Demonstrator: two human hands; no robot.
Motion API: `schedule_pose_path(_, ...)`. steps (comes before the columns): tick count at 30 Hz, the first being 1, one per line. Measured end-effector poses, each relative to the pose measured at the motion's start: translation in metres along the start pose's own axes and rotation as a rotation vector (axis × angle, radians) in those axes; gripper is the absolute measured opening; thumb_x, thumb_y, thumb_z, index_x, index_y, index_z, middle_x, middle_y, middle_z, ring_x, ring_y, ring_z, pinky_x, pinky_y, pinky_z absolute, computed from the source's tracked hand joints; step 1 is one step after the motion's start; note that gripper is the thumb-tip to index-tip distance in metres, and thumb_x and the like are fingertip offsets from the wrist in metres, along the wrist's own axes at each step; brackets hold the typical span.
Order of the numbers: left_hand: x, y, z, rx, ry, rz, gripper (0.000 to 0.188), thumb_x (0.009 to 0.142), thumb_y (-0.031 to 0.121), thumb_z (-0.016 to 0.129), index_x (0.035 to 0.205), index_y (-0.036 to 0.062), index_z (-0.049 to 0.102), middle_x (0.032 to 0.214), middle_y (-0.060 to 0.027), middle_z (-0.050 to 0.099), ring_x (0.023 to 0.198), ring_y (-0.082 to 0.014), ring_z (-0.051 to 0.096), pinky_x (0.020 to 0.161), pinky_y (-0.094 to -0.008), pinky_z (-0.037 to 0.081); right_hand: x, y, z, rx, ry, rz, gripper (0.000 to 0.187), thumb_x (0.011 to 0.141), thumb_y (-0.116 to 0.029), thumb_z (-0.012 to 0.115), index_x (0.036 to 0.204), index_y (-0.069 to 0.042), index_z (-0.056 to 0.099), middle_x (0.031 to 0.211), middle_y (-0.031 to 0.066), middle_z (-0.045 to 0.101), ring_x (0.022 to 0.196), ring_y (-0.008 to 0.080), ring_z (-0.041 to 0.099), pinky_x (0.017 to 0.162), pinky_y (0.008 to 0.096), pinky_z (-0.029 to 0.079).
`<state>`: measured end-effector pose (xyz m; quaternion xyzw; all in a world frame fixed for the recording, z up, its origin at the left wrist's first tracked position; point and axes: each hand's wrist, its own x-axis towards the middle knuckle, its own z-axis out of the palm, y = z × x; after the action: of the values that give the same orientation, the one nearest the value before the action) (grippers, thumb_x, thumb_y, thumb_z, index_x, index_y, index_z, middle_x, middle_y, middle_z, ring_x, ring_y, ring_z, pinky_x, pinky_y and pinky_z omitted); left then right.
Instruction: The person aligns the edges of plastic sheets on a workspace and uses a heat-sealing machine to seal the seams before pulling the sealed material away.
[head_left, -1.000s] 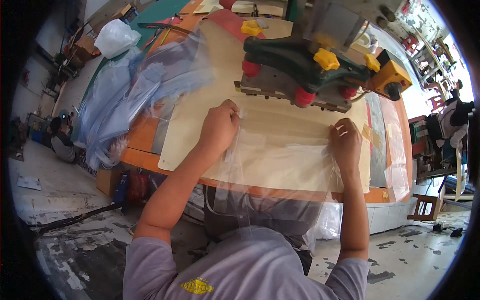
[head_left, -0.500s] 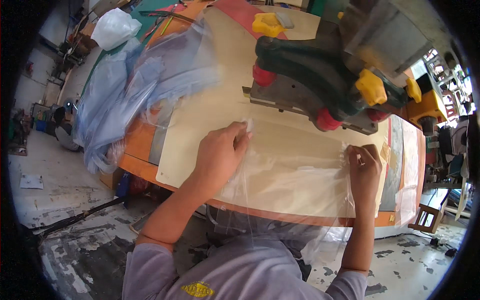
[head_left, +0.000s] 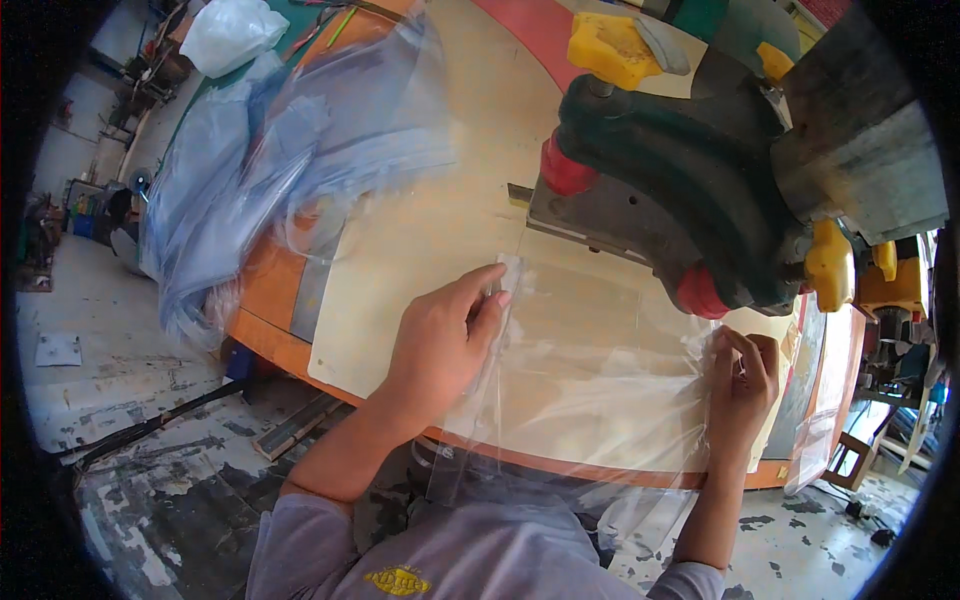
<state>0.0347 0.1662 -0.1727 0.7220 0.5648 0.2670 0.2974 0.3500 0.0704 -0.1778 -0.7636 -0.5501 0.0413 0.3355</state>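
Observation:
A clear plastic sheet (head_left: 600, 380) is stretched between my two hands over the cream board, its near part hanging past the table's front edge toward my lap. My left hand (head_left: 450, 335) pinches its left edge between thumb and forefinger. At the other side my right hand (head_left: 745, 375) is closed on the right edge, fingers curled. The sheet's far edge lies close to the long metal bar (head_left: 610, 220) of a dark green press machine (head_left: 670, 170), which has red knobs under its arm and yellow star-shaped knobs.
A heap of bluish clear plastic sheets (head_left: 300, 150) covers the table's left side. Beyond it sits a white plastic bag (head_left: 232, 38). The cream board (head_left: 380, 290) lies on an orange table edge (head_left: 270, 335). A red strip (head_left: 525, 40) runs behind the machine.
The machine appears lower and farther right as the view shifts. Both hands show slightly lower, still holding the sheet, which now lies flatter with its far edge near the bar.

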Motion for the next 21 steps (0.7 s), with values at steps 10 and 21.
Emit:
schedule_pose_path(10, 0.003, -0.001, 0.0, 0.043, 0.01, 0.059, 0.028, 0.098, 0.018, 0.07, 0.12, 0.0001, 0.072, 0.095, -0.0198, 0.075, 0.065, -0.0213, 0.066, 0.064, -0.0334, 0.054, 0.004, -0.007, -0.017, -0.044, -0.133, -0.063, 0.027, 0.091, 0.006, 0.066, 0.116, 0.0, 0.074, 0.095, 0.0139, 0.058, 0.079, 0.0249, 0.061, 0.069, 0.034, 0.052)
schedule_pose_path(21, 0.039, 0.007, 0.004, 0.075, -0.089, 0.11, 0.029, 0.098, 0.016, 0.068, 0.121, -0.0027, 0.071, 0.084, -0.0219, 0.072, 0.065, -0.0242, 0.066, 0.066, -0.0349, 0.053, 0.027, 0.019, -0.019, -0.084, -0.176, -0.178, 0.033, 0.091, 0.008, 0.066, 0.122, -0.003, 0.073, 0.099, 0.0129, 0.058, 0.084, 0.0258, 0.063, 0.076, 0.0375, 0.053)
